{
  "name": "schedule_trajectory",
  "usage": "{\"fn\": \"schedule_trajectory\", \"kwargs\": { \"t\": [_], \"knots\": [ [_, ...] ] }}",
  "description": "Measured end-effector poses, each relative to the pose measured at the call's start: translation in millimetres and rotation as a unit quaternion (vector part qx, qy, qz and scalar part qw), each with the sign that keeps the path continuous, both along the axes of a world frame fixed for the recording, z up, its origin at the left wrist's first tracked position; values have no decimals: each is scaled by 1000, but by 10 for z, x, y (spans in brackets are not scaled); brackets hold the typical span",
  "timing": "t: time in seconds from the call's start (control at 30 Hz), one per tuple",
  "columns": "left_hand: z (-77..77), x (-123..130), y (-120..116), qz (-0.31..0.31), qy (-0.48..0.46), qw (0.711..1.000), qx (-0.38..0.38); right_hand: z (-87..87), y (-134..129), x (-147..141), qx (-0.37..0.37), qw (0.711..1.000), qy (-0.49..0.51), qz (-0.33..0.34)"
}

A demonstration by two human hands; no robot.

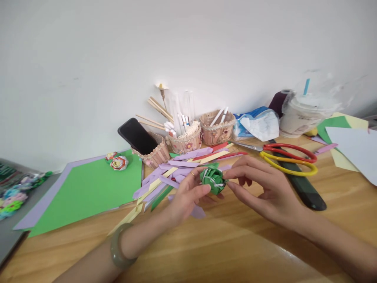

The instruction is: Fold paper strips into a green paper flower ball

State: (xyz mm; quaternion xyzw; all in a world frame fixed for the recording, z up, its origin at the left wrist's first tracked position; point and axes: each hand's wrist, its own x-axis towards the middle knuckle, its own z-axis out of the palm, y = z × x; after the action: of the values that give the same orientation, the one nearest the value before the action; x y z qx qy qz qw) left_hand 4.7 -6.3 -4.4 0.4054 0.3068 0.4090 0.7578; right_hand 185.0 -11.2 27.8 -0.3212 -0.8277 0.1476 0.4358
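Observation:
A green folded-paper flower [212,179] with a pale stripe around it is held above the wooden table, near the middle of the view. My left hand [188,192] grips it from the left, thumb in front and fingers behind. At its right side, my right hand [262,186] has thumb and index finger pinched on the flower's edge; the exact spot under the fingertips is hard to make out. Behind both hands lies a pile of paper strips [179,169] in purple, yellow, green and red.
Scissors [290,157] with red and yellow handles lie across a black flat object [306,192] at right. Decorated baskets [187,143], a phone [137,135] and a lidded cup [303,114] stand along the wall. Two finished paper flowers [119,162] rest on green paper [88,192].

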Motion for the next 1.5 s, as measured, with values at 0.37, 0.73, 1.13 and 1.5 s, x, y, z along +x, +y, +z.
{"fn": "schedule_trajectory", "kwargs": {
  "t": [0.37, 0.73, 1.13, 1.5],
  "knots": [
    [-66, 2, 1, 21, -17, 1000, -5, 17, -12, -41, -4, 1000, -16, 2],
    [-107, 17, 37, 31, 5, 998, 46, -83, -33, -85, 22, 997, 5, -69],
    [-143, 14, 82, 70, 18, 995, 63, -40, -14, -79, -53, 998, 11, -42],
    [-128, 17, 74, 80, 51, 994, 53, -95, 6, -73, 23, 997, -17, -66]
  ]
}}
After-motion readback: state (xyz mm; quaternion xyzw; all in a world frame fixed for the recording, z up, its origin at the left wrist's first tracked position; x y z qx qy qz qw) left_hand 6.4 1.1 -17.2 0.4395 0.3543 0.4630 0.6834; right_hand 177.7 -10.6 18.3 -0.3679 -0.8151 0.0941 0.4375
